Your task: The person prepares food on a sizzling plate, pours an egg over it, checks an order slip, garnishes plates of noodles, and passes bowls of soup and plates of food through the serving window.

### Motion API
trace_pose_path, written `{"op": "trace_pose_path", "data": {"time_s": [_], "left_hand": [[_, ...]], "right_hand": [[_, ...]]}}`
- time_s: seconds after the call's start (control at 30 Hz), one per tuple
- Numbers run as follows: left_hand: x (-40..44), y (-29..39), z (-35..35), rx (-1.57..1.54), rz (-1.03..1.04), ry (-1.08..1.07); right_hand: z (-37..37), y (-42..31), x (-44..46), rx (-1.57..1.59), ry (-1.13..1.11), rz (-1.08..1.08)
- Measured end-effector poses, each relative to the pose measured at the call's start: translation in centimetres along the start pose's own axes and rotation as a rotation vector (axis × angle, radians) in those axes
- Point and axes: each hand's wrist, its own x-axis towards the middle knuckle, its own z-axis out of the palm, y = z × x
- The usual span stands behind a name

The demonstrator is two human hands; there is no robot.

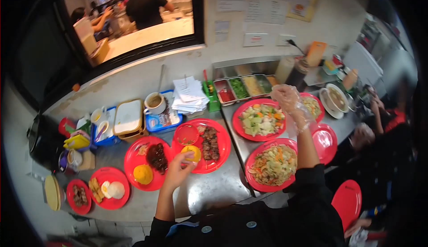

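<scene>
My left hand [178, 172], bare, is over the near edge of a red plate [223, 133] with grilled meat skewers [209, 143], a red bowl [187, 134] and yellow rice [191, 153]. Its fingers are apart beside the rice, and nothing shows in them. A clear plastic glove covers my right hand [287, 102], raised above the plates near the topping trays; its fingers look bent together, and their tips are hard to make out. Beneath and left of it are a vegetable plate [261, 120] and a noodle plate [273, 164]. Another rice and meat plate [143, 172] lies left of my left hand.
Topping trays [253, 86] and sauce bottles [298, 73] line the wall. Paper slips [189, 96] and a mug [155, 103] stand behind the plates. At right, a co-worker's gloved hand [362, 136] and a red plate [347, 204] are close by.
</scene>
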Motion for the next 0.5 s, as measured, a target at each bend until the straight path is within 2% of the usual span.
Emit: {"op": "trace_pose_path", "data": {"time_s": [0.07,0.1,0.13,0.2,0.23,0.3,0.33,0.4,0.5], "left_hand": [[0.3,-0.3,2.9,0.007,-0.045,-0.306],[0.3,0.3,4.3,0.028,-0.043,-0.394],[0.4,0.7,5.9,0.019,-0.031,-0.418],[0.1,1.3,9.0,0.111,0.258,-0.548],[-0.2,2.1,10.4,0.113,0.268,-0.57],[-1.0,3.8,12.9,0.132,0.346,-0.747],[-1.6,4.5,13.7,0.138,0.348,-0.748],[-2.4,6.4,14.5,0.177,0.498,-0.845],[-2.7,7.1,14.2,0.177,0.458,-0.938]], "right_hand": [[-3.9,0.2,-4.8,0.001,0.066,0.025],[-5.4,0.4,-7.5,-0.002,0.144,0.016],[-6.7,0.7,-9.7,0.001,0.22,0.002],[-8.9,1.9,-14.1,0.064,0.296,0.013],[-9.8,2.4,-16.0,0.137,0.347,0.004],[-11.2,3.0,-18.9,0.146,0.403,0.047],[-11.5,3.1,-19.9,0.156,0.432,0.081],[-11.6,2.9,-20.9,0.196,0.465,0.041],[-12.4,3.3,-18.9,0.221,0.433,0.032]]}}
